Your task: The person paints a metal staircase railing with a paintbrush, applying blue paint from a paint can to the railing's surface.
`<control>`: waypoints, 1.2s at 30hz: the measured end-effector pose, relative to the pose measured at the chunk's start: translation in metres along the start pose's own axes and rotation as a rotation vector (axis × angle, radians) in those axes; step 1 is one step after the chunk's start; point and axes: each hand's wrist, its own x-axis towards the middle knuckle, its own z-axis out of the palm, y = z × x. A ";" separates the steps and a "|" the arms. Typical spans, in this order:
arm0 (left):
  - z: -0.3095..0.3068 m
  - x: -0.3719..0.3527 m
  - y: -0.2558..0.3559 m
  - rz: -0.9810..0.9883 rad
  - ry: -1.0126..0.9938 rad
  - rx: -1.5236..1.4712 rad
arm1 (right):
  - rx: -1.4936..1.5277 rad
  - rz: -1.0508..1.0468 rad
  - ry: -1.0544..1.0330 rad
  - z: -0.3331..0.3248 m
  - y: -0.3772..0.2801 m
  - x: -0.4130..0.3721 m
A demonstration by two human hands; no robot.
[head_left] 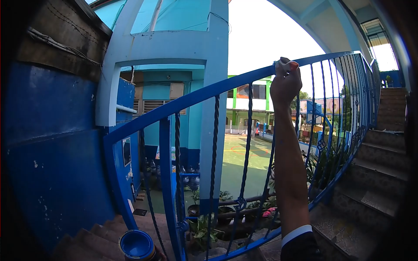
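Observation:
My right hand [285,85] is raised to the top of the blue handrail [183,103], with its fingers closed. A small pale piece [288,65] with a reddish end shows between the fingers, right at the rail's upper surface; I cannot tell what kind of thing it is. A dark sleeve with a light cuff [297,235] covers the lower forearm. At the bottom left is an open paint can [136,245] with blue paint inside and blue smears on its rim. My left hand does not show.
Twisted dark bars [213,152] hang below the rail. Tiled steps [374,174] climb on the right, and more steps [98,241] lie at the lower left beside a blue wall [52,165]. Potted plants [204,230] and a green court [241,161] appear beyond the bars.

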 end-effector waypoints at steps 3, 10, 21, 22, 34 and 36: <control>-0.046 0.013 0.007 0.070 -0.074 0.031 | 0.073 -0.115 -0.191 0.010 -0.029 -0.030; -0.085 0.033 0.011 0.135 0.035 0.019 | 0.493 0.423 -0.609 -0.009 -0.128 -0.065; -0.117 0.051 0.025 0.039 -0.150 -0.072 | -0.120 0.329 -0.037 -0.029 0.062 0.057; -0.123 0.054 0.027 0.013 -0.205 -0.119 | -0.151 0.227 -0.004 -0.031 0.066 0.057; -0.163 0.073 0.035 -0.005 -0.247 -0.150 | 0.544 0.454 -0.396 -0.018 0.011 0.000; -0.161 0.068 0.037 -0.007 -0.208 -0.104 | 0.421 0.653 -0.352 -0.018 0.030 0.028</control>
